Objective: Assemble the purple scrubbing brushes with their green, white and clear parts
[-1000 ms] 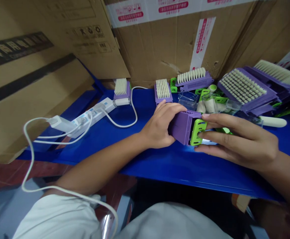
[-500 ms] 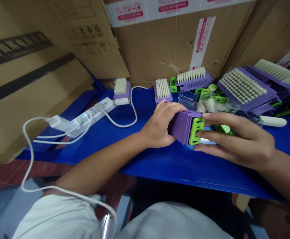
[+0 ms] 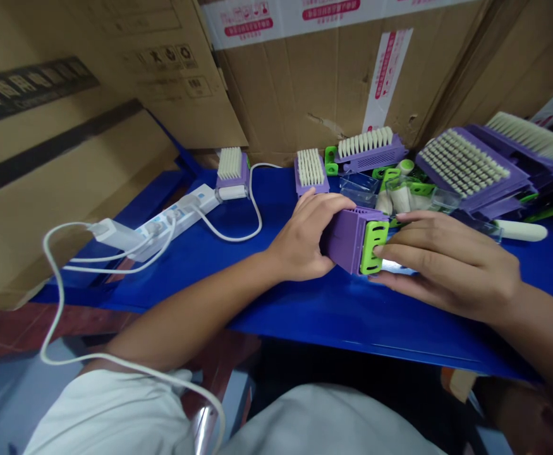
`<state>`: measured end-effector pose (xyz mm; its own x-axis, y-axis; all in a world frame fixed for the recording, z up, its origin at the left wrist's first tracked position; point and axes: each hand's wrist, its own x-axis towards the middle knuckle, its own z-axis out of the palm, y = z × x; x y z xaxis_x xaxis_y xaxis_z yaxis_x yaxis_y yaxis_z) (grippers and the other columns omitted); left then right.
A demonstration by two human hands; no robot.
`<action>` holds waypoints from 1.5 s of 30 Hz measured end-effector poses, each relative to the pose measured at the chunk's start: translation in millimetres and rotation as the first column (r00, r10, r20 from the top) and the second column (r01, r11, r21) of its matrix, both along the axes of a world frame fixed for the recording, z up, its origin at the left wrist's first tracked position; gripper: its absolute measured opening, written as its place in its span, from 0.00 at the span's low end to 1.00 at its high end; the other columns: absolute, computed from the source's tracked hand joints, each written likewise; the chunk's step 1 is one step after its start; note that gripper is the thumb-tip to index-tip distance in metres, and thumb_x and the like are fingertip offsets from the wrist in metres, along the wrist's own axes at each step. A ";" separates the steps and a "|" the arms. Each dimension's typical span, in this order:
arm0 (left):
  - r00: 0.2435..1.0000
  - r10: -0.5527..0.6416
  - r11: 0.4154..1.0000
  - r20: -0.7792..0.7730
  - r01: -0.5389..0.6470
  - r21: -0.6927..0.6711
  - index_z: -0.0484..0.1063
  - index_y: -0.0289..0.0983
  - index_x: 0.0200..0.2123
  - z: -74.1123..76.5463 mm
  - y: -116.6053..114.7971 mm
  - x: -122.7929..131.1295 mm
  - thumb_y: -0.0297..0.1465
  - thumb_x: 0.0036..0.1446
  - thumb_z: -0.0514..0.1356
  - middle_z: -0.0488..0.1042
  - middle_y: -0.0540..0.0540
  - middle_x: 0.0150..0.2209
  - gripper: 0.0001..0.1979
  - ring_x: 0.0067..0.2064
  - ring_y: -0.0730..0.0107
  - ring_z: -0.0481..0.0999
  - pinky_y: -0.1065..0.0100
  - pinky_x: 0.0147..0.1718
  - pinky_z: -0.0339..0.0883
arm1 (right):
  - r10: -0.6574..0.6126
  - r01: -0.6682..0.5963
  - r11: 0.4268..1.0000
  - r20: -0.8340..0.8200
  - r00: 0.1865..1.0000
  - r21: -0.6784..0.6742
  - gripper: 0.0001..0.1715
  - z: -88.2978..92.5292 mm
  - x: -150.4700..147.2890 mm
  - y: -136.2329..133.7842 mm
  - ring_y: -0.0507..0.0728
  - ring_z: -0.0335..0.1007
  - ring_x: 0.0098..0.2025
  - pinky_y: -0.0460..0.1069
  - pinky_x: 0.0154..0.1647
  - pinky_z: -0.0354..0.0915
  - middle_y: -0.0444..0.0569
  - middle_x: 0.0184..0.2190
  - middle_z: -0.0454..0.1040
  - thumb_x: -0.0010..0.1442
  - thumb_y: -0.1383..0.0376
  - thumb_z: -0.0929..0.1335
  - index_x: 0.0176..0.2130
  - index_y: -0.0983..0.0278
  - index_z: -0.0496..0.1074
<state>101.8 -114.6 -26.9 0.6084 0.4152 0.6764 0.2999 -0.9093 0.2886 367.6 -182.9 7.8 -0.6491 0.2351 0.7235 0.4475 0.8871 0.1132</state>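
Right of the frame's centre, just above the blue surface, the left hand grasps a purple casing around its sides; the right hand holds the green slotted plate against its end, fingertips pressed on. Casing and plate look light, stiff and smooth; the broad sides seem the surest hold, the thin slots likelier to crack.

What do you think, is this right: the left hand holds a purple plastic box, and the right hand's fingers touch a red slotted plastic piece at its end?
Not quite: the slotted plastic piece is bright green, not red, as the head view shows. The left hand does hold the purple plastic box, and the fingers of the right hand touch the piece.
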 end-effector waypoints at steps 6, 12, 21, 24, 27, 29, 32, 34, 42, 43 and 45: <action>1.000 0.017 1.000 0.008 -0.017 0.010 0.61 0.44 0.66 -1.5 1.5 -0.1 0.30 0.56 0.67 0.79 0.38 0.62 0.35 0.64 0.49 0.80 0.41 0.73 0.62 | -0.012 0.012 1.000 -0.020 1.000 -0.007 0.15 -0.5 -2.9 -0.6 0.58 0.86 0.41 0.60 0.57 0.84 0.52 0.42 0.87 0.69 0.64 0.78 0.53 0.66 0.79; 1.000 0.018 1.000 0.011 -0.018 0.021 0.61 0.43 0.66 -2.1 2.1 -0.5 0.30 0.56 0.68 0.79 0.38 0.62 0.36 0.64 0.49 0.80 0.41 0.72 0.63 | -0.006 0.007 1.000 0.029 1.000 -0.008 0.16 2.2 -1.8 -0.3 0.60 0.86 0.42 0.59 0.59 0.82 0.55 0.42 0.86 0.68 0.67 0.79 0.52 0.70 0.79; 1.000 0.021 1.000 0.002 -0.021 0.003 0.61 0.43 0.66 -2.3 1.4 -0.4 0.30 0.55 0.69 0.79 0.38 0.62 0.37 0.64 0.49 0.80 0.40 0.73 0.62 | -0.077 0.075 0.997 0.076 0.994 0.036 0.15 5.3 1.5 1.8 0.60 0.80 0.40 0.60 0.56 0.79 0.51 0.42 0.84 0.70 0.62 0.77 0.53 0.64 0.79; 0.999 0.038 0.999 -0.007 -0.038 -0.006 0.61 0.43 0.66 -2.4 1.0 -0.5 0.30 0.55 0.70 0.78 0.38 0.63 0.37 0.64 0.49 0.80 0.41 0.73 0.63 | -0.085 0.080 0.995 0.079 0.993 0.063 0.18 4.5 1.0 1.1 0.60 0.78 0.39 0.61 0.55 0.77 0.51 0.40 0.84 0.68 0.60 0.78 0.54 0.65 0.79; 0.999 0.051 0.999 -0.004 -0.051 -0.006 0.61 0.44 0.66 -2.8 0.8 -0.4 0.31 0.55 0.70 0.78 0.39 0.63 0.37 0.64 0.49 0.80 0.41 0.73 0.64 | -0.095 0.093 0.995 0.089 0.991 0.030 0.21 3.0 0.2 1.3 0.60 0.77 0.38 0.62 0.55 0.75 0.50 0.40 0.85 0.68 0.59 0.78 0.57 0.64 0.79; 0.999 0.036 0.999 0.018 -0.036 0.010 0.62 0.43 0.66 -2.9 0.7 -0.3 0.31 0.56 0.70 0.79 0.39 0.62 0.37 0.64 0.49 0.80 0.42 0.72 0.65 | -0.108 0.108 0.994 0.107 0.988 0.000 0.21 2.6 0.2 2.3 0.59 0.77 0.38 0.62 0.56 0.75 0.49 0.40 0.85 0.69 0.58 0.77 0.59 0.61 0.78; 0.999 0.008 0.999 0.046 -0.010 0.039 0.62 0.43 0.66 -2.6 0.8 -0.2 0.30 0.56 0.69 0.79 0.39 0.61 0.36 0.63 0.50 0.81 0.43 0.71 0.67 | -0.112 0.115 0.993 0.156 0.981 -0.011 0.20 3.1 0.7 4.0 0.59 0.76 0.36 0.61 0.55 0.74 0.47 0.37 0.84 0.71 0.57 0.76 0.58 0.60 0.79; 0.999 0.008 0.999 0.049 -0.010 0.046 0.62 0.43 0.65 -2.2 1.1 -0.2 0.30 0.56 0.69 0.79 0.39 0.61 0.35 0.63 0.50 0.81 0.43 0.70 0.67 | -0.101 0.101 0.995 0.165 0.981 0.003 0.18 3.9 0.7 4.4 0.58 0.75 0.35 0.60 0.54 0.74 0.45 0.34 0.83 0.71 0.57 0.75 0.57 0.60 0.79; 0.999 0.040 0.999 0.012 -0.040 0.011 0.62 0.44 0.66 -2.3 3.4 -1.8 0.31 0.56 0.70 0.79 0.39 0.62 0.36 0.63 0.49 0.80 0.43 0.70 0.68 | -0.124 0.123 0.992 0.095 0.988 0.015 0.18 4.3 -1.9 2.1 0.60 0.76 0.33 0.60 0.50 0.77 0.47 0.36 0.85 0.71 0.58 0.76 0.55 0.61 0.75; 0.999 0.041 0.999 0.011 -0.041 0.010 0.62 0.44 0.66 -2.4 3.4 -1.9 0.32 0.56 0.70 0.79 0.39 0.62 0.36 0.63 0.49 0.80 0.43 0.70 0.68 | -0.123 0.122 0.992 0.092 0.988 0.014 0.18 4.5 -1.9 1.9 0.60 0.77 0.34 0.61 0.50 0.77 0.48 0.38 0.85 0.70 0.58 0.76 0.55 0.61 0.74; 0.999 0.041 0.999 0.013 -0.041 0.011 0.62 0.44 0.66 -2.6 3.4 -1.6 0.32 0.56 0.70 0.79 0.39 0.62 0.36 0.63 0.49 0.80 0.43 0.70 0.68 | -0.115 0.114 0.993 0.082 0.990 0.016 0.17 5.3 -2.0 1.5 0.60 0.79 0.35 0.61 0.50 0.78 0.49 0.39 0.86 0.70 0.60 0.76 0.54 0.61 0.74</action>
<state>100.3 -111.2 -29.5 0.5819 0.4323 0.6889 0.3333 -0.8994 0.2828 365.7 -181.4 13.1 -0.6758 0.3035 0.6717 0.5351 0.8287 0.1640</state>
